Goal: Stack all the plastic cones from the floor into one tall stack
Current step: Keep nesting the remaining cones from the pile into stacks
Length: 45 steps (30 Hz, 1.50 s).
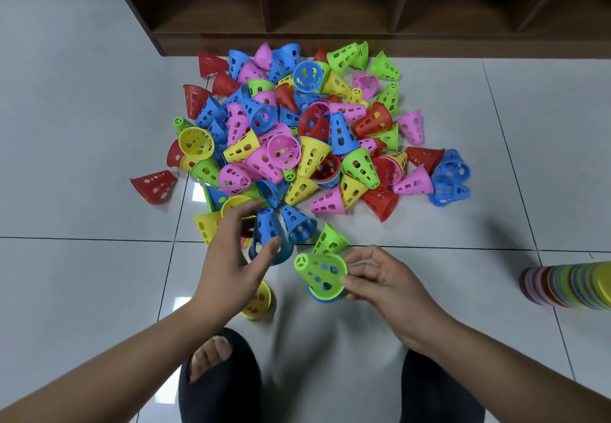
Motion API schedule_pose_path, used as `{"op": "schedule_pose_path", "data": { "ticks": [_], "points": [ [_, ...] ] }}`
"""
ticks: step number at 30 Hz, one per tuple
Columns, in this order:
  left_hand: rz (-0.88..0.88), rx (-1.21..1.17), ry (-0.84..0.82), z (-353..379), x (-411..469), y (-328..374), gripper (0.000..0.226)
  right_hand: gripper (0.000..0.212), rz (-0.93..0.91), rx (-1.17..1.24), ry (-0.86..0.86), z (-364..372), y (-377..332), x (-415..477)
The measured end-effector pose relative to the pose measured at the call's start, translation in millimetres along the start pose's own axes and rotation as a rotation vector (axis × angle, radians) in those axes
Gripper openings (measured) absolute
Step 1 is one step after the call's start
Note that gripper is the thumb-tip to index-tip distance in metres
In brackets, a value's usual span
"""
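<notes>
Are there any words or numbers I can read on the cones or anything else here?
None: no words, numbers or labels show on the cones, the stack, the shelf or the floor.
The near green cone has only a moulded spoked circle on its tip, a pattern and not writing.

I'm getting bright, even light here, glare patches bouncing off the floor [82,92], soft shadow pooling low in frame, left hand [231,257] smearing with motion blur, shelf [297,41] bowing at the wide-angle edges.
</notes>
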<state>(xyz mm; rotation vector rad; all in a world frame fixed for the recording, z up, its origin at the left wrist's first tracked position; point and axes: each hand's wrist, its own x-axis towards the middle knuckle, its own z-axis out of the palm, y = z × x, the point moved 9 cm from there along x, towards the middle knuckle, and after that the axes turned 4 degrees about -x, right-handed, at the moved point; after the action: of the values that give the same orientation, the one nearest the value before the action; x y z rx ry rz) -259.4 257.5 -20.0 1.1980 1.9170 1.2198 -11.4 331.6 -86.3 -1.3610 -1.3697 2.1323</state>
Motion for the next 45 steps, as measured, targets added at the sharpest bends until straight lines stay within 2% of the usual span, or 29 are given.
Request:
{"op": "schedule_pose_path", "data": {
  "ticks": [3,7,11,14,18,23,35,40,45],
  "points": [
    [0.074,-0.034,-0.022,8,-13,22,0.052,0.029,0.047,-0.133,0.055,-4,17,1],
    [0.199,0.050,-0.203,39,-33,29,0.052,0.030,0.070,-0.359,0.159,-19,34,7],
    [0.184,0.156,-0.349,63,-42,9,0.053,0.022,0.059,-0.405,0.218,-33,32,12],
    [0.175,0.169,-0.412,68,-43,-2,0.060,0.025,-0.003,-0.518,0.235,-39,21,16],
    [0.162,0.232,-0.433,58,-43,-16,0.062,0.032,-0.106,-0.586,0.186,-37,9,23],
    [0.180,0.357,-0.432,41,-48,-42,0.048,0.041,-0.232,-0.712,0.083,-30,1,35],
    [0.040,0.543,-0.539,33,-70,-114,0.055,0.046,-0.254,-0.941,-0.127,-20,10,63],
    [0.011,0.520,-0.542,31,-66,-121,0.057,0.044,-0.237,-0.903,-0.083,-26,10,63],
    [-0.016,0.438,-0.439,24,-48,-112,0.057,0.036,-0.249,-0.749,0.043,-34,-7,54]
  ]
}}
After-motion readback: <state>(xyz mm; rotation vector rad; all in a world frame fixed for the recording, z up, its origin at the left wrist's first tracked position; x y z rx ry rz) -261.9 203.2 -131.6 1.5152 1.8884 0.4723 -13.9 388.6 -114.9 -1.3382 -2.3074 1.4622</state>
